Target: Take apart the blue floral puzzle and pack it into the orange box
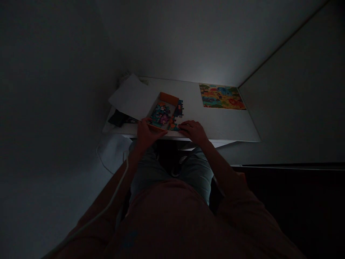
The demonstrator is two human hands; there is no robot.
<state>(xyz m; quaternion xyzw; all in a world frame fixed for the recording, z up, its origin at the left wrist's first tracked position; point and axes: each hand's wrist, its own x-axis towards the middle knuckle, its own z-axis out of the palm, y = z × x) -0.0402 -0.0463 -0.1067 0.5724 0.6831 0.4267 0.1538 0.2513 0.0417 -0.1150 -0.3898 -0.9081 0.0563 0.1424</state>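
Observation:
An open orange-edged box [169, 98] sits on the white table, with several colourful jigsaw puzzle pieces [161, 114] heaped inside. My left hand [146, 136] grips the near end of this box, thumb along its front edge and fingers at its left corner. Just right of the box, a few joined puzzle pieces [178, 109] lie on the tabletop in a strip. At the near end of that strip, my right hand [194, 131] has its curled fingertips on a puzzle piece [174, 126]; the fingers partly cover it.
A picture sheet with cartoon animals [222, 97] lies at the table's [226, 124] back right. White paper [133, 96] overlaps the left side, near a dark item [117, 118]. Walls stand behind and beside the table. A pale cord [118, 190] runs along my left arm. The room is dim.

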